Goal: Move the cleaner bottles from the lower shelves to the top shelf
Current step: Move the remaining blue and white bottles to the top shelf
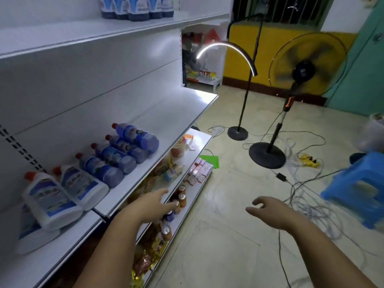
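Observation:
Several blue cleaner bottles (124,150) with red caps stand in a row on the middle shelf (162,125). Beside them on the left are white cleaner bottles (62,190) with red caps. More blue bottles (137,7) stand on the top shelf (104,32). My left hand (153,201) reaches forward near the front edge of the middle shelf, fingers straight, holding nothing. My right hand (268,210) hovers over the floor to the right with loosely curled fingers, holding nothing.
The bottom shelf (195,183) holds drink cans, snack packets and small boxes. On the floor stand a curved lamp (239,132), a running fan (305,71), tangled cables (301,200) and a blue plastic stool (359,188).

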